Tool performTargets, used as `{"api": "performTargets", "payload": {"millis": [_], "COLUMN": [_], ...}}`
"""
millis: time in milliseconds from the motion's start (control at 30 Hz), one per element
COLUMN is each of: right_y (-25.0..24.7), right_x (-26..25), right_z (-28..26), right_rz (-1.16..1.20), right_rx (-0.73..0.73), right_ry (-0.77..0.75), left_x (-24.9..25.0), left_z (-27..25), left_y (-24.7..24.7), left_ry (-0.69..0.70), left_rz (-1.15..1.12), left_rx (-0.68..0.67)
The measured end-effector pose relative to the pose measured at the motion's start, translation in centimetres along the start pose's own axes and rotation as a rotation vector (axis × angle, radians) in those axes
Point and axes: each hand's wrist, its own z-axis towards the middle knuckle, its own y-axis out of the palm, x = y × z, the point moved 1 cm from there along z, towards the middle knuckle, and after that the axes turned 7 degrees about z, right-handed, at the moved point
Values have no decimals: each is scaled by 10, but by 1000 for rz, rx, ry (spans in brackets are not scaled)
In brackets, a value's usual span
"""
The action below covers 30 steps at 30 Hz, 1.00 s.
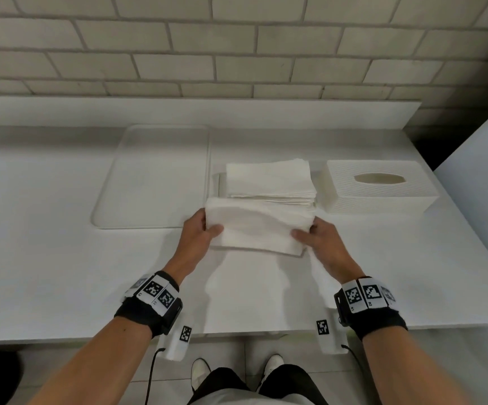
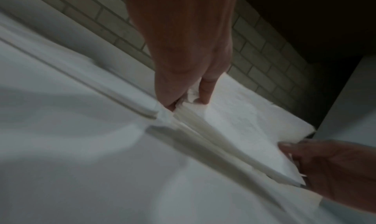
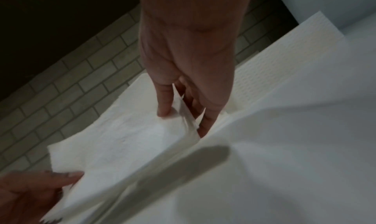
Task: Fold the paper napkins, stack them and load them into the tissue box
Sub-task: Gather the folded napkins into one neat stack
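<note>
A folded bundle of white paper napkins (image 1: 260, 229) is held above the white table between both hands. My left hand (image 1: 200, 232) grips its left end, thumb on top and fingers underneath. My right hand (image 1: 314, 238) grips the right end the same way. In the left wrist view my left thumb pinches the napkins (image 2: 234, 123), and in the right wrist view my right thumb presses on the napkins (image 3: 126, 140). Behind the bundle lies a stack of napkins (image 1: 269, 179). The white textured tissue box (image 1: 377, 188) with an oval slot stands right of that stack.
A shallow white tray (image 1: 137, 176) lies left of the stack. A brick wall rises behind the table (image 1: 47, 258). The table's near edge runs just behind my wrists, and a white panel stands at the far right.
</note>
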Motion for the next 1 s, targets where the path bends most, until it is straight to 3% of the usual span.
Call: {"api": "performTargets", "payload": {"millis": [200, 400, 767, 1000], "right_y": [-7, -6, -14, -3], "right_x": [-72, -99, -74, -47], "right_z": [47, 89, 119, 131], "right_rz": [76, -61, -211, -614], "right_rx": [220, 280, 360, 382], "right_ry": [-99, -83, 25, 32], "left_x": [70, 110, 92, 70], "left_z": [45, 85, 107, 113], "left_y": [17, 29, 45, 48], "left_ry": [-81, -262, -366, -387], "left_rz": [-66, -41, 90, 369], "left_rx": [68, 157, 164, 211]}}
